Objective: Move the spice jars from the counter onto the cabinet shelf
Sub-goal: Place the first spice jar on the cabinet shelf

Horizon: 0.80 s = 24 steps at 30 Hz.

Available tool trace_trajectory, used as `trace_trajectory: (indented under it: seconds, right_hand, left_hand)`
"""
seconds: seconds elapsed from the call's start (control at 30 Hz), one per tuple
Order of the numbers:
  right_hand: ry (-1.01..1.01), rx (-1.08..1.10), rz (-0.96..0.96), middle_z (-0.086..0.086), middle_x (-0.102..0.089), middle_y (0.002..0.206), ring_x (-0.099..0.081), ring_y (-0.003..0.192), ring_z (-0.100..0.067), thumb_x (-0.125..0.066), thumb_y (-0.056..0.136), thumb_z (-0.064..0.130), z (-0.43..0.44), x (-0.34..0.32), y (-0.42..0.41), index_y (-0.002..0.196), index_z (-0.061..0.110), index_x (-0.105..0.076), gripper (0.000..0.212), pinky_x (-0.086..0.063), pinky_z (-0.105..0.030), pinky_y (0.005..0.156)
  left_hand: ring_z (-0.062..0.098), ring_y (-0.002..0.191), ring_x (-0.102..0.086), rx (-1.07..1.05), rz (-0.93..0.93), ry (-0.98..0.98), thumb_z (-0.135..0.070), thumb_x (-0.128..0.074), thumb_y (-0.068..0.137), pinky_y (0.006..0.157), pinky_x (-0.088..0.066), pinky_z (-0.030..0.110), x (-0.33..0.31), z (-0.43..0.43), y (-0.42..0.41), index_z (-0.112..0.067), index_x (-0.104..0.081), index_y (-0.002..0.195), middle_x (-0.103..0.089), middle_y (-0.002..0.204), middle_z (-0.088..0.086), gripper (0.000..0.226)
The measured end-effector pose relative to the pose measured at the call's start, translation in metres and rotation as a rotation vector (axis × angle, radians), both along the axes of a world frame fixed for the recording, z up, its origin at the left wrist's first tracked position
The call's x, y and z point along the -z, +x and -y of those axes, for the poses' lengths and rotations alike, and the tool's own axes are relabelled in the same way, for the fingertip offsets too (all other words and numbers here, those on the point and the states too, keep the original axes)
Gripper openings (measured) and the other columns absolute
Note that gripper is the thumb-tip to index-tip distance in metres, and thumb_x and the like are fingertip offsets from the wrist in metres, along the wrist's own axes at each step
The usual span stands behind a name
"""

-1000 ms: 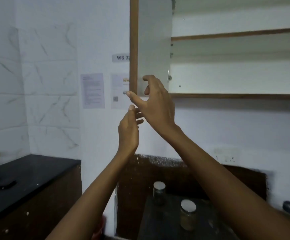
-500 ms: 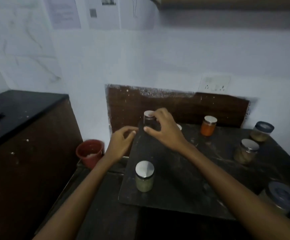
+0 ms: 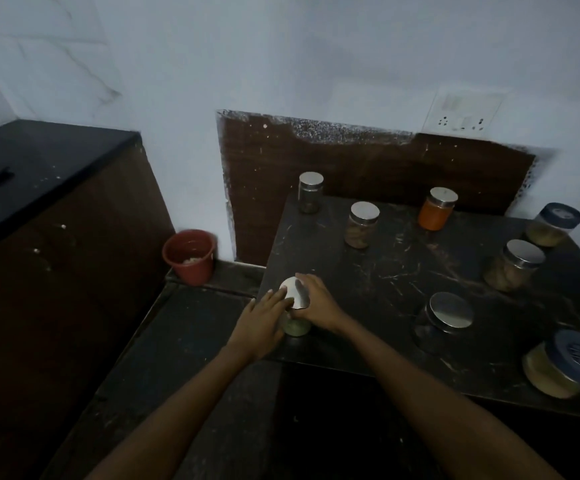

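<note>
A small jar of greenish spice with a silver lid stands near the front left corner of the dark counter. My left hand grips its left side and my right hand grips its right side, fingers curled over the lid. Several other jars stand on the counter: a dark one at the back left, a brown one, an orange one, and a large silver-lidded jar to the right. The cabinet shelf is out of view.
Blue-lidded jars and a silver-lidded jar stand along the counter's right side. A red bucket sits on the lower ledge to the left. A taller black-topped cabinet stands at far left. A wall socket is above.
My view dropped from the open cabinet to the counter. Both hands came down, passed the back-left jar, and now hold the greenish jar at the front left.
</note>
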State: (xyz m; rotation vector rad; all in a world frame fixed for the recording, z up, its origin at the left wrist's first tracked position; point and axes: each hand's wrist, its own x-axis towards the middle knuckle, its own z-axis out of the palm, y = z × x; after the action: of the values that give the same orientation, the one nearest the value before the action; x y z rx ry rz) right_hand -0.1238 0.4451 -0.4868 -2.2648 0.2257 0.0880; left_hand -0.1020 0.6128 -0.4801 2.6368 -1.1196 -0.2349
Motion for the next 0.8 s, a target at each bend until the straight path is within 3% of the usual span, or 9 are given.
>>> trace_trajectory:
  seconds: [0.23, 0.4, 0.57, 0.67, 0.8]
  right_hand:
    - [-0.011, 0.086, 0.121, -0.006, -0.046, 0.133, -0.044, 0.123, -0.018, -0.079, 0.071, 0.02, 0.0, 0.008, 0.003, 0.131, 0.012, -0.049, 0.068, -0.037, -0.023, 0.099]
    - [0.085, 0.057, 0.207, -0.003, -0.052, 0.128, -0.047, 0.117, -0.015, -0.078, 0.072, 0.018, 0.017, -0.044, -0.003, 0.123, 0.014, -0.056, 0.056, -0.041, -0.031, 0.1]
    - [0.222, -0.023, 0.212, 0.004, -0.061, 0.119, -0.056, 0.108, -0.008, -0.077, 0.073, 0.025, 0.042, -0.112, -0.014, 0.118, 0.017, -0.061, 0.049, -0.046, -0.025, 0.091]
    - [0.277, -0.027, 0.256, 0.003, -0.065, 0.113, -0.06, 0.103, -0.005, -0.073, 0.077, 0.027, 0.052, -0.147, -0.025, 0.117, 0.014, -0.063, 0.043, -0.048, -0.02, 0.084]
    - [0.287, -0.068, 0.285, 0.009, -0.067, 0.103, -0.063, 0.095, 0.0, -0.065, 0.082, 0.03, 0.064, -0.191, -0.046, 0.108, 0.017, -0.068, 0.029, -0.05, -0.011, 0.076]
  left_hand:
    - [0.021, 0.146, -0.004, 0.02, -0.015, 0.033, -0.016, -0.049, 0.09, 0.116, -0.016, 0.044, -0.006, -0.002, 0.001, -0.024, -0.02, 0.149, -0.002, 0.159, -0.004, 0.066]
    - [0.022, 0.143, 0.017, 0.133, 0.077, 0.097, -0.028, -0.066, 0.082, 0.115, -0.001, 0.053, -0.031, -0.003, 0.008, -0.028, 0.016, 0.147, 0.031, 0.149, -0.008, 0.104]
    - [0.018, 0.141, 0.027, 0.243, 0.161, 0.0, -0.05, -0.075, 0.068, 0.114, 0.006, 0.052, -0.085, 0.009, 0.01, -0.031, 0.036, 0.138, 0.041, 0.147, -0.009, 0.132]
    - [0.016, 0.142, 0.025, 0.291, 0.17, -0.103, -0.067, -0.071, 0.06, 0.115, 0.005, 0.055, -0.116, 0.02, 0.001, -0.034, 0.038, 0.137, 0.039, 0.149, -0.009, 0.137]
    - [0.016, 0.143, 0.021, 0.325, 0.208, -0.217, -0.071, -0.067, 0.06, 0.115, 0.0, 0.057, -0.153, 0.035, -0.018, -0.03, 0.032, 0.14, 0.034, 0.151, -0.007, 0.134]
